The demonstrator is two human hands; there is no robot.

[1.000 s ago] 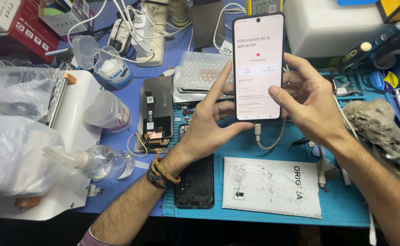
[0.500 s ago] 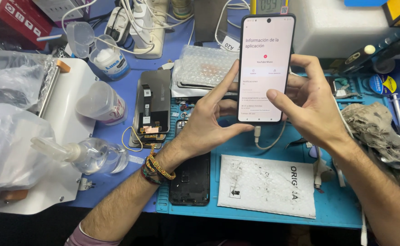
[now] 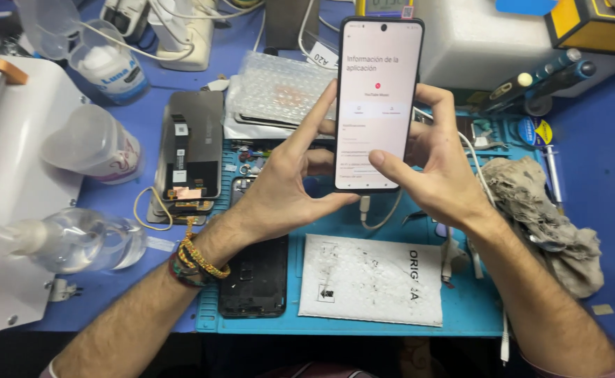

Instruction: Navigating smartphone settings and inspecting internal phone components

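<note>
phone [image 3: 377, 105], lit and cabled, is held upright above the blue mat [image 3: 461, 315]: left hand [image 3: 286, 189] cradles its edge, right hand [image 3: 440, 168] grips, thumb over the screen.

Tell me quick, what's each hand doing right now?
Left hand: grip shut on the smartphone, index finger along its edge.
Right hand: grip shut on the same smartphone, thumb at the lower screen.
</note>
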